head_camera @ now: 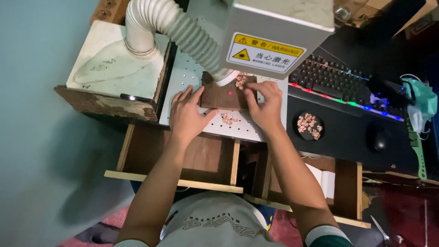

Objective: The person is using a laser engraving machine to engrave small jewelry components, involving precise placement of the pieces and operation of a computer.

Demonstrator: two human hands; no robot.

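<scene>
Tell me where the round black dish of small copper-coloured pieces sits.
In the head view, the round black dish sits right of the right hand, on the dark desk mat just below the keyboard and left of the mouse.

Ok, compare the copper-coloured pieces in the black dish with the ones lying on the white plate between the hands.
The pieces in the black dish form a larger heap; the pieces on the white plate are only a few. The dish pieces sit contained beside the keyboard, away from both hands; the plate pieces lie loose between the left hand and right hand, just below the brown board. Both groups look small, shiny and copper-coloured.
</scene>
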